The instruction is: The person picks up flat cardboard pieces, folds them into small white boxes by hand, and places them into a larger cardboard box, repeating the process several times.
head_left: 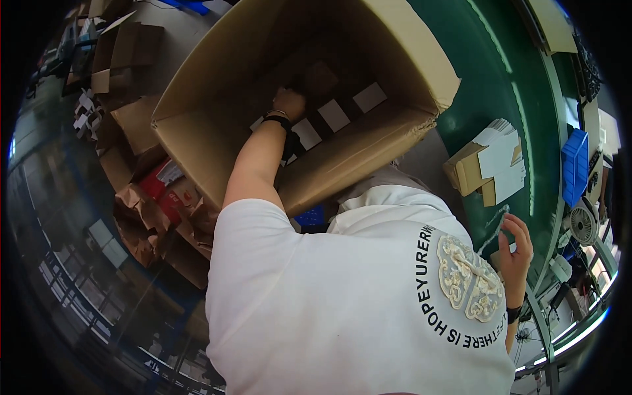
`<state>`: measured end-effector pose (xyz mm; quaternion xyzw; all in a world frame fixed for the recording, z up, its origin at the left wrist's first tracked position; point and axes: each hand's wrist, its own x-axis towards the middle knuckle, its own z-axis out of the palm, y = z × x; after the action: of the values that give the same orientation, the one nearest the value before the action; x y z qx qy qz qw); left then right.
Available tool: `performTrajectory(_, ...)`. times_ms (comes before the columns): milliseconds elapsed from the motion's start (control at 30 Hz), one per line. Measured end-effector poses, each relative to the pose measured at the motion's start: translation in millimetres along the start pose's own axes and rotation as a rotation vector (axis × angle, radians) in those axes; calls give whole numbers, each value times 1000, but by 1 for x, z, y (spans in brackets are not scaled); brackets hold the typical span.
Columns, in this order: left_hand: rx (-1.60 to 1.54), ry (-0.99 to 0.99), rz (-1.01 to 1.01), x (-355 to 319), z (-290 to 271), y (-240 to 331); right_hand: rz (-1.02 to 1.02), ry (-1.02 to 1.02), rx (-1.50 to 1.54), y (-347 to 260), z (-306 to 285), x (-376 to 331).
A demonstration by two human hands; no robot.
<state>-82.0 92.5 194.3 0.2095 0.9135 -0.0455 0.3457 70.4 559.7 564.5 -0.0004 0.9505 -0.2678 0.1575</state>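
My left hand reaches down inside a large open cardboard carton. Its fingers are hidden in the shade, so what they hold, if anything, does not show. Close by it, white rectangular pieces lie spaced along the carton's inside. At the right, my right hand is raised with thumb and fingers apart and nothing visible in it. Next to its fingertips, a thin, clear crumpled strip shows against the green tabletop.
On the green table stands a stack of white flat pieces with a small brown carton. Farther right are a blue bin and a small fan. Open cartons and crumpled brown paper crowd the left side.
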Motion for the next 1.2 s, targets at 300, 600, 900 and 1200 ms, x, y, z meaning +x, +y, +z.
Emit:
performTrajectory(300, 3, 83, -43, 30, 71, 1, 222, -50, 74, -16, 6, -16)
performTrajectory(600, 27, -289, 16, 33, 45, 14, 212, -11, 40, -5, 7, -22)
performTrajectory(900, -1002, -95, 128, -26, -92, -15, 513, 282, 571, 114, 76, -45)
performTrajectory(1200, -1077, -173, 737, -106, -296, 212, 793, 372, 990, 165, 128, 16)
